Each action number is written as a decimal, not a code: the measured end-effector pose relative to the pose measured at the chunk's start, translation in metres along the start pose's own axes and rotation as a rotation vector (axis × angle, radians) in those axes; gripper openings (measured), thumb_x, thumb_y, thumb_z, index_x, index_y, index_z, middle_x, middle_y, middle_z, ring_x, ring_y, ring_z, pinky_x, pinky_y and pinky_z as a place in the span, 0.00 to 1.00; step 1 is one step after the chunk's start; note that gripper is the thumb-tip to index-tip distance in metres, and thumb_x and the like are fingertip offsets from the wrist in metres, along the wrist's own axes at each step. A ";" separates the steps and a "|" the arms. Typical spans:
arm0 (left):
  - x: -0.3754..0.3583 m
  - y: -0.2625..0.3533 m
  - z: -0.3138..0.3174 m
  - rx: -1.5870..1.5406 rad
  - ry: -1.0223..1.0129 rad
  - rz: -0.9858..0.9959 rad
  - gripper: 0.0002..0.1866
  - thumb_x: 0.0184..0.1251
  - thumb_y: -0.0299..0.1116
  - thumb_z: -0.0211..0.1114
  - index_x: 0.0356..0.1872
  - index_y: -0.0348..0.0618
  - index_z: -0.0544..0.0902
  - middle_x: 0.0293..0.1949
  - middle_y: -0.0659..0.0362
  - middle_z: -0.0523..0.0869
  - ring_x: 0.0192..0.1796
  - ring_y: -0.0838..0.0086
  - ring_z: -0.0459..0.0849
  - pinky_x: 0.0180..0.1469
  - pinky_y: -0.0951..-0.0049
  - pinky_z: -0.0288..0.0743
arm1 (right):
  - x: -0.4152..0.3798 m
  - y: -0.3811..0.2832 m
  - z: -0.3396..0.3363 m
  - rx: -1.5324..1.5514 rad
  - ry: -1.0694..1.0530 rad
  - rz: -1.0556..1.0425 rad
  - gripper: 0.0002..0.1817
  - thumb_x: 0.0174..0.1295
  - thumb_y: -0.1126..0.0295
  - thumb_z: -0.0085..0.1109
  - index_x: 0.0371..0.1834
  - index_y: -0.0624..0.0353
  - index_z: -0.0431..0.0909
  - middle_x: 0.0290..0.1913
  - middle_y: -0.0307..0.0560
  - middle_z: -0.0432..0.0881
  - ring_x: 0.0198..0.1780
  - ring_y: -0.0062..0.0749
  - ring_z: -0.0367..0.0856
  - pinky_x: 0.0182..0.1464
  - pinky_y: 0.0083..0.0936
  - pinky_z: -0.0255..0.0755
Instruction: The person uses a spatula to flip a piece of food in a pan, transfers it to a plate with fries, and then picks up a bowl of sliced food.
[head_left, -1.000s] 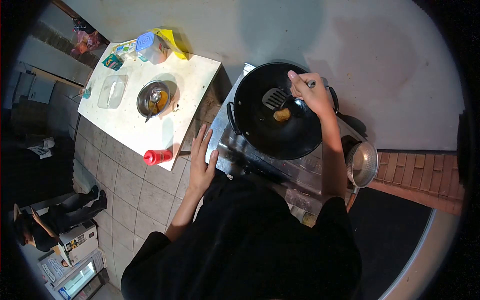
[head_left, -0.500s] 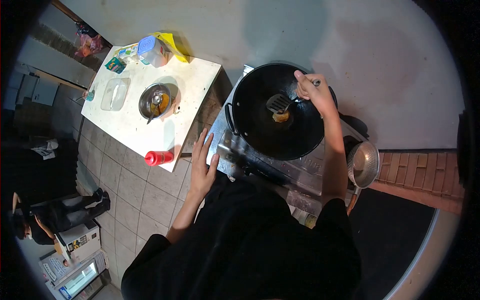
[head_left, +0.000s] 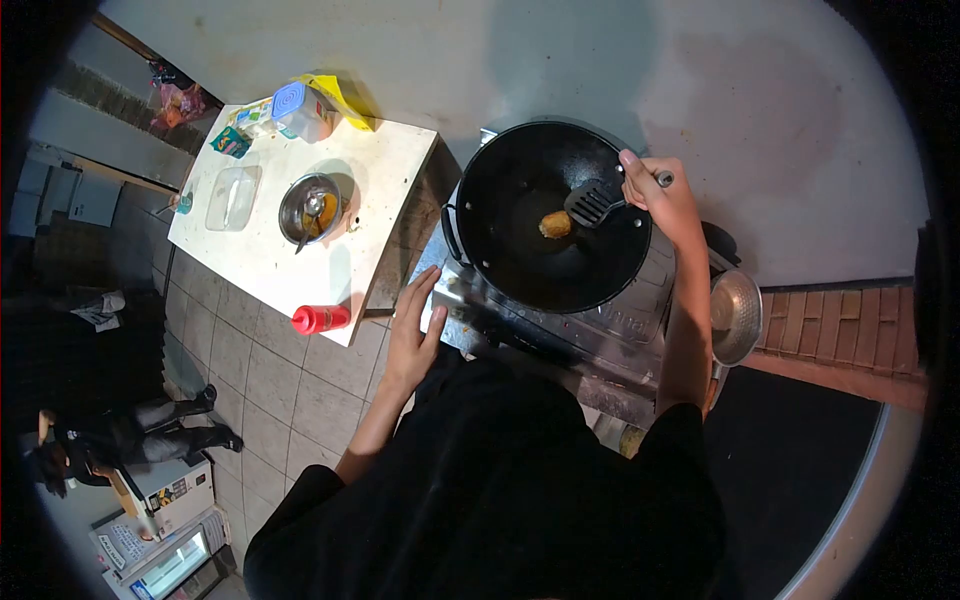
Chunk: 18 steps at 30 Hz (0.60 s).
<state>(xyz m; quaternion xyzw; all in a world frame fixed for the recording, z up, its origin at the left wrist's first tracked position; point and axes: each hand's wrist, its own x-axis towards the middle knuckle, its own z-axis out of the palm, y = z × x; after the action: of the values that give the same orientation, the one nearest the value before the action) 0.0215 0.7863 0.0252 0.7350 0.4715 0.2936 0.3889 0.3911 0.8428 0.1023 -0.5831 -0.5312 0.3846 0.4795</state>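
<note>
My right hand [head_left: 661,197] is closed around the handle of a black slotted spatula [head_left: 590,204]. The spatula's head is inside a black wok [head_left: 520,275], just to the right of a golden-brown piece of food [head_left: 555,224]. Whether the two touch is hard to make out. The wok sits on a metal stove [head_left: 600,350], one loop handle toward the left. My left hand [head_left: 414,335] holds nothing; its fingers are stretched out at the stove's left edge.
On the left, a white table [head_left: 270,265] bears a steel bowl [head_left: 310,208] with a spoon, a clear tray [head_left: 235,197], a lidded container [head_left: 303,112] and a red bottle [head_left: 321,319]. A metal strainer or pan [head_left: 737,318] is at right. Another person [head_left: 130,440] stands far left.
My right hand and the spatula have moved right, away from the food, which now shows whole and more browned. The wok has shifted slightly left. My left hand stays nearly in place.
</note>
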 end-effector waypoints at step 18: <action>-0.011 0.014 -0.009 0.023 0.043 0.058 0.20 0.72 0.34 0.57 0.62 0.41 0.75 0.64 0.49 0.74 0.68 0.55 0.70 0.69 0.61 0.62 | -0.012 -0.001 0.019 0.026 -0.034 -0.078 0.31 0.72 0.56 0.53 0.10 0.60 0.61 0.13 0.34 0.62 0.18 0.18 0.59 0.24 0.22 0.55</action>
<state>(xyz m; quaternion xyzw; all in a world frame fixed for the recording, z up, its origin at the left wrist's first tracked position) 0.0169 0.7752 0.0410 0.7464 0.4616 0.3150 0.3614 0.3707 0.8335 0.0979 -0.5491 -0.5563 0.3824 0.4927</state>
